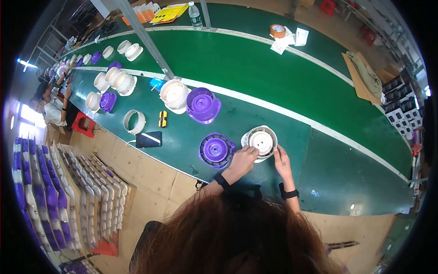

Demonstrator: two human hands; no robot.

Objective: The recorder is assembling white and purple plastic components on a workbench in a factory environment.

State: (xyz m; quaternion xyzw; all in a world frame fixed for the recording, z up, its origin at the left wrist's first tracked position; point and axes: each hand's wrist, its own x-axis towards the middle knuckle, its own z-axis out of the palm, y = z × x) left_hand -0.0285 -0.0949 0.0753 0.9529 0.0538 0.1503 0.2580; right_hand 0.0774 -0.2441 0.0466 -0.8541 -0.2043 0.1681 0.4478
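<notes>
Head view: white round housing (260,141) on green belt (255,73).
Left hand (243,160): fingers clasp near rim, steadying.
Right hand (282,160): fingertips brace opposite rim.
Left of grip: purple part (216,150), within reach.

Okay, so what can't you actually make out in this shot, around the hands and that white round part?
Head view only:
- The near side of the white round part is covered by the left hand and the right hand, so the grip there is hidden.
- The near edge of the green table is blocked by the person's hair.
- The far white and purple parts at upper left are too small and bent by the lens.
</notes>
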